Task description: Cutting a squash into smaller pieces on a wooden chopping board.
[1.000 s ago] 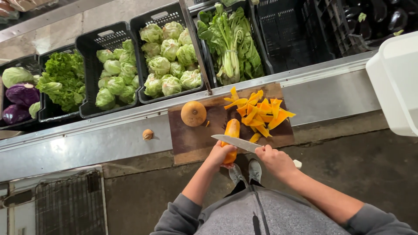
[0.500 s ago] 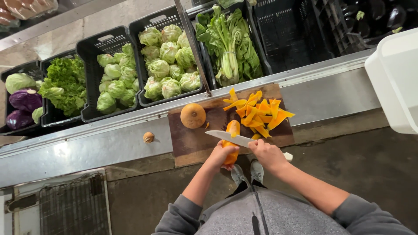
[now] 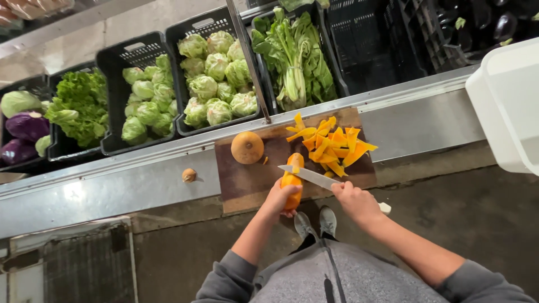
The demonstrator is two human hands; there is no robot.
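A long orange squash piece [image 3: 292,182], smooth and rounded, lies on a dark brown wooden cutting board [image 3: 241,179] with a worn, matte face. The left hand [image 3: 281,197] grips its near end, fingers curled tight around it. The right hand [image 3: 355,200] closes its fingers on the pale handle of a knife [image 3: 310,176], whose flat steel blade points toward 10 o'clock and lies across the squash piece near its far end. Both forearms, bare below pushed-up grey sleeves, reach up from 6 o'clock.

At 1 o'clock of the squash piece sits a loose heap of orange slices [image 3: 331,143], thin and angular. At 10 o'clock rests a round tan squash end [image 3: 247,147], cut face up. A small brown stub [image 3: 189,175] lies on the metal table [image 3: 112,185] at 9 o'clock, well apart from the board.

The table is a long brushed-steel ledge, dull and scuffed. Beyond it, black plastic crates hold pale green lettuce heads [image 3: 210,84], frilly leaf lettuce [image 3: 81,106], long-stemmed greens [image 3: 295,62] and purple cabbage [image 3: 25,126]. A white plastic tub [image 3: 505,106] stands at 3 o'clock. The floor below is dark concrete.
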